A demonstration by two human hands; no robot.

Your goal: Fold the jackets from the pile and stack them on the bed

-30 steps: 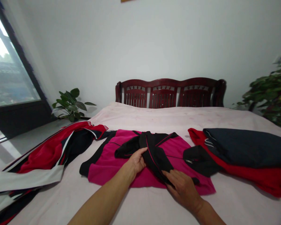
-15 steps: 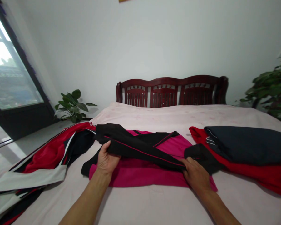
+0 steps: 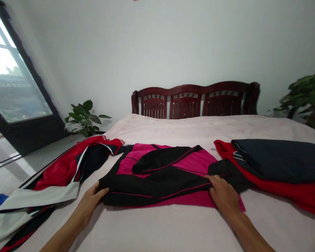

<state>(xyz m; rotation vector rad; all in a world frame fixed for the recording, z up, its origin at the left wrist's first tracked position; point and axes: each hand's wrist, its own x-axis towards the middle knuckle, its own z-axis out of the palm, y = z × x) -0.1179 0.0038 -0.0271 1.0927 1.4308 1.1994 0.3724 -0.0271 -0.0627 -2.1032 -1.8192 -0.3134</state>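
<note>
A magenta and black jacket [image 3: 191, 164] lies across the bed in front of me, both black sleeves folded over its body. My left hand [image 3: 90, 201] pinches the left end of the nearer sleeve [image 3: 147, 187], thumb on top and the other fingers hidden beneath the cloth. At the sleeve's narrower right end, my right hand [image 3: 224, 194] grips the fabric, its fingers curled over the edge. A thin magenta line of piping runs along the sleeve between the hands. The farther sleeve lies bent above it.
Red, navy and white clothes [image 3: 60, 171] lie rumpled at the left. Folded navy clothing [image 3: 278, 159] rests on a red garment [image 3: 291, 197] at the right. Behind the pink bedsheet [image 3: 173, 227] rises a dark wooden headboard [image 3: 185, 101]. Potted plants [image 3: 85, 117] flank the bed.
My left hand has moved left and toward me, lowering the near sleeve along the jacket's front edge. My right hand has stayed nearly in place, still holding the other end.
</note>
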